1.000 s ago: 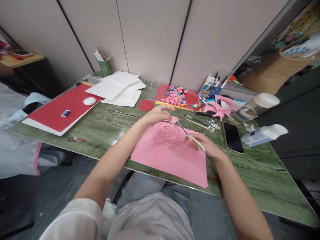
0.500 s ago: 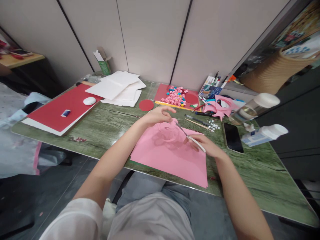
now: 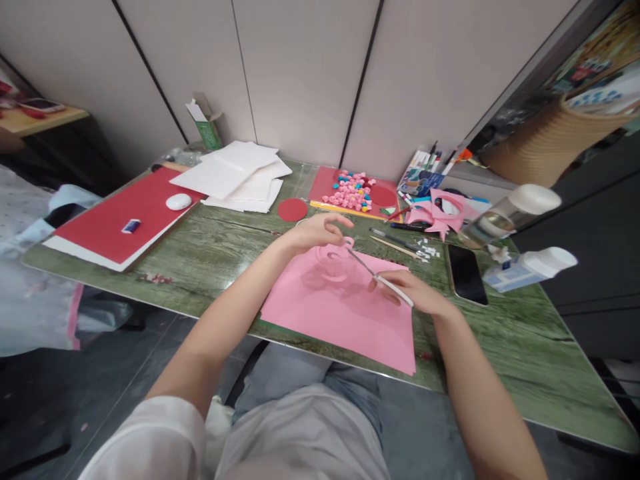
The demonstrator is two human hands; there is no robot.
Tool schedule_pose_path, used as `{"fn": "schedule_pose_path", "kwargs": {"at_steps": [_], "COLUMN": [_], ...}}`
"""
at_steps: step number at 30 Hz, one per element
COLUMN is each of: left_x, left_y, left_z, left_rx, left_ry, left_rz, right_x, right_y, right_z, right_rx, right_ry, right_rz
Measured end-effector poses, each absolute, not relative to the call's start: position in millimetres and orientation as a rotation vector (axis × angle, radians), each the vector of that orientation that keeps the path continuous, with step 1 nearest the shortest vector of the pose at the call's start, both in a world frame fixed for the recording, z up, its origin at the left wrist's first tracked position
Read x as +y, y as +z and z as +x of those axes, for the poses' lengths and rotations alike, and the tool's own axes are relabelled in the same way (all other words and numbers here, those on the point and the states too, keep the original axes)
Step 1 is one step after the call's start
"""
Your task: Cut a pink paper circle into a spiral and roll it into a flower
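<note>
My left hand [image 3: 317, 231] pinches a small pink paper piece [image 3: 336, 256] that curls in a spiral strip above a large pink sheet [image 3: 340, 313] lying on the green table [image 3: 220, 247]. My right hand [image 3: 407, 290] grips white-handled scissors [image 3: 383, 279], whose blades point up and left into the curled pink paper near my left fingers. Both hands hover just over the upper part of the pink sheet.
A black phone [image 3: 465, 273] lies right of the sheet, with bottles [image 3: 525, 268] beyond it. Pens [image 3: 400, 241], pink cut-outs [image 3: 440, 212], a pile of small coloured paper bits [image 3: 353, 190], a red disc [image 3: 293, 210], white sheets [image 3: 235, 175] and a red board [image 3: 120, 217] fill the far table.
The curled pink strip has turned a little in my left fingers and the scissors have shifted slightly lower and right along it. Both hands stay in nearly the same place.
</note>
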State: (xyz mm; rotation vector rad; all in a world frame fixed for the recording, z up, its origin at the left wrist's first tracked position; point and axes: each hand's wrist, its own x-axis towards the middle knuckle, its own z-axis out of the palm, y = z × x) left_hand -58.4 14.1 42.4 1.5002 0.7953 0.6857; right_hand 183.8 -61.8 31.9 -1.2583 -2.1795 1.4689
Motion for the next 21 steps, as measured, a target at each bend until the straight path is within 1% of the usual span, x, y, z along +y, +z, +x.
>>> {"fn": "schedule_pose_path", "kwargs": {"at_steps": [11,21], "left_x": [13.7,12.9], "left_y": [42.0,40.7], "left_z": [-61.2,-61.7], "left_rx": [0.761,0.741], "left_ry": [0.539,0.418], "left_rz": [1.565,1.565], "right_x": [-63.2,-63.4], "right_y": [36.2,36.7], "right_z": [184.5,185.5], "right_rx": [-2.236,-2.356], "right_ry": [1.529,1.488], "right_rz": [-1.224,-1.198]}}
